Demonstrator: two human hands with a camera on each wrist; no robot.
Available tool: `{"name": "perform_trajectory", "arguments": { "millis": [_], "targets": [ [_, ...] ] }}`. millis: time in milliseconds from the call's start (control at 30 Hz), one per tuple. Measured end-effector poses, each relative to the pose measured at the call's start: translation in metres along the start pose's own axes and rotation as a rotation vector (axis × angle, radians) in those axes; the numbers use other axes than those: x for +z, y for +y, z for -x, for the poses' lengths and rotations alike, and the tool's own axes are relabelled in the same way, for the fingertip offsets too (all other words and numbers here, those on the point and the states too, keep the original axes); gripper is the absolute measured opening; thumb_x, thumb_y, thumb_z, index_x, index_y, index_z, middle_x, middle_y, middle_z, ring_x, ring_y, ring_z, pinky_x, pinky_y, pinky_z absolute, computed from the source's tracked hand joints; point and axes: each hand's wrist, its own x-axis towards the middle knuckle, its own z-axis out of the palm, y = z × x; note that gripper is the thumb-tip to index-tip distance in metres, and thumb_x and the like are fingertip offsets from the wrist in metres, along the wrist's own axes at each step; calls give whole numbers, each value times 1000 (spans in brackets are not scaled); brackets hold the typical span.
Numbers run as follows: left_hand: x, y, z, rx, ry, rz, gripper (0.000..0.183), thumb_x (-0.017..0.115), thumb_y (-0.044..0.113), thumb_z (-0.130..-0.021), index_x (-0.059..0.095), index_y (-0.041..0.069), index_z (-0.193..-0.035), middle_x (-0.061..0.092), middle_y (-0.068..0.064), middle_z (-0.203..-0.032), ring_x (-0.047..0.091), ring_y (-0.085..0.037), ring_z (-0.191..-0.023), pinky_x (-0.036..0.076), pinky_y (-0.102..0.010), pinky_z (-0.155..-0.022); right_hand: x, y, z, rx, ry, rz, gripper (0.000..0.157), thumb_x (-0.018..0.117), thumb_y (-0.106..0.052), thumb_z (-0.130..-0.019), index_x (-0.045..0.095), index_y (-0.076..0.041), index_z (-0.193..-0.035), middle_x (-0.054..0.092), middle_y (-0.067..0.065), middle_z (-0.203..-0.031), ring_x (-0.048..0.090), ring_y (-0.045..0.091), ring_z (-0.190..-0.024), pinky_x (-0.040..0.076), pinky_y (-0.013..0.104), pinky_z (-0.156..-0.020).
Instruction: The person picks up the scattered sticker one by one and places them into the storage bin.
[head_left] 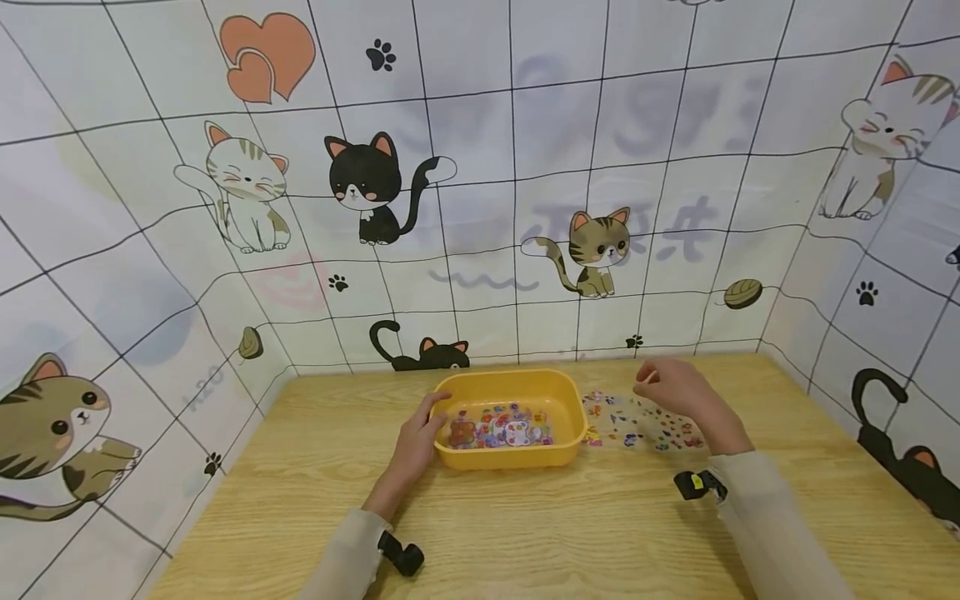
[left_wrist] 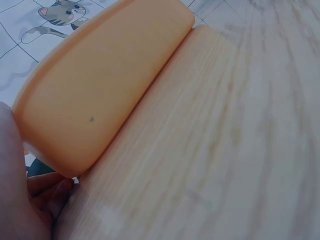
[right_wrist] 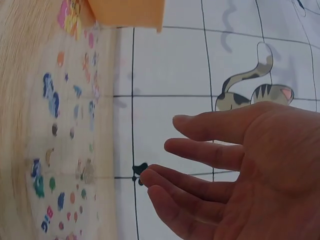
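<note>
A yellow plastic tub [head_left: 510, 457] sits on the wooden table, with several colourful cartoon stickers [head_left: 498, 429] lying inside it. My left hand [head_left: 417, 433] grips the tub's left end, thumb and fingers at the rim and side wall. In the left wrist view, the fingers [left_wrist: 47, 192] curl by the tub's lower corner. Right of the tub lies a clear sheet of small stickers [right_wrist: 65, 135], bearing ponies, dots and letters. Over this sheet hovers my right hand [head_left: 672, 387], its fingers loosely bent with nothing between them in the right wrist view.
The light wooden table [head_left: 540, 533] meets a white wall covering [head_left: 480, 208] with a black grid and cartoon cats, which stands behind it and along both sides. A pink and yellow sticker piece [right_wrist: 71, 17] lies beside the tub's right end.
</note>
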Motion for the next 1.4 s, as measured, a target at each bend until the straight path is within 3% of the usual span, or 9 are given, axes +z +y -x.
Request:
{"name": "perform_trajectory", "arguments": {
  "millis": [333, 600, 633, 767, 867, 1033, 1200, 1400],
  "targets": [
    [0, 0, 0, 10, -2, -1, 37, 48, 22, -107, 56, 25, -144, 52, -12, -157, 45, -38, -148, 35, -61, -120, -13, 29, 3, 151, -71, 52, 49, 71, -22, -91, 60, 14, -122, 61, 37, -124, 61, 51, -106, 54, 58, -82],
    [-1, -2, -1, 4, 6, 3, 37, 48, 23, -107, 56, 26, -144, 51, -12, -157, 44, -38, -148, 34, -62, -121, -15, 40, 6, 270, -157, 26, 67, 80, -32, -86, 55, 17, -124, 62, 35, -118, 62, 35, -85, 54, 43, -68],
    [-1, -2, -1, 5, 7, 2, 37, 48, 23, -107, 56, 25, -144, 51, -12, -157, 44, -38, -148, 34, -62, -120, -14, 42, 6, 282, -159, 33, 66, 81, -34, -85, 57, 16, -121, 64, 31, -113, 61, 31, -82, 52, 41, -65],
    [-1, -2, -1, 1, 7, 5, 37, 48, 22, -107, 57, 25, -144, 52, -11, -157, 44, -38, -148, 34, -62, -121, -5, 48, 6, 332, -194, 29, 37, 83, -34, -84, 66, -1, -80, 59, 5, -69, 45, 16, -57, 37, 29, -53],
    [0, -1, -1, -4, 2, 10, 38, 49, 22, -107, 56, 25, -144, 51, -11, -158, 43, -38, -149, 33, -61, -121, 1, 52, 7, 350, -199, 35, 34, 82, -27, -84, 62, -14, -61, 50, -5, -53, 37, 11, -50, 30, 30, -53],
    [1, -1, -2, -5, 7, -3, 38, 49, 22, -107, 57, 25, -143, 52, -12, -157, 44, -38, -148, 34, -61, -121, 3, 50, 9, 364, -172, 72, 22, 79, -21, -86, 65, -7, -75, 63, 4, -61, 51, 18, -57, 38, 41, -63],
    [1, -2, -2, -2, 12, -14, 37, 49, 22, -107, 57, 25, -143, 52, -12, -157, 45, -39, -147, 35, -62, -120, 3, 45, 9, 389, -160, 88, 25, 79, -19, -87, 61, -2, -91, 63, 7, -68, 55, 22, -62, 40, 46, -68],
    [2, -2, -2, -5, 14, 1, 37, 50, 23, -106, 58, 25, -142, 53, -11, -156, 45, -37, -148, 34, -60, -122, 4, 44, 9, 395, -153, 75, 21, 76, -17, -88, 60, -3, -89, 61, 7, -70, 56, 22, -61, 40, 45, -68]
  ]
}}
